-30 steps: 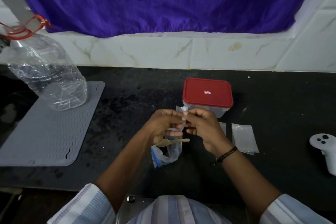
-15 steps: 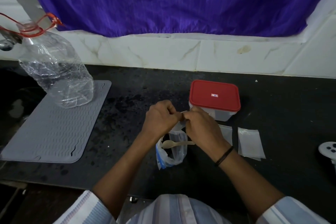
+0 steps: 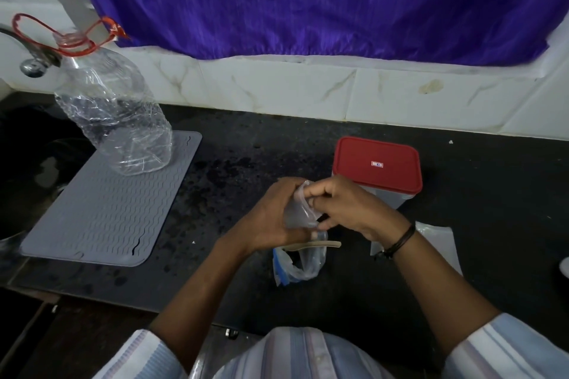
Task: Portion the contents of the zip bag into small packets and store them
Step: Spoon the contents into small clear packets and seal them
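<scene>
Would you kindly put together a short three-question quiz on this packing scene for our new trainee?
1. True or false: the lid is on the red-lidded container.
2. What lies across the mouth of the zip bag?
3. Which hands hold the small packet: (a) left hand only, (b) right hand only, (c) both?

Key: 1 true; 2 the wooden spoon; 3 c.

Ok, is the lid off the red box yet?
No, the red lid sits flat and closed on the box behind the hands.
</scene>
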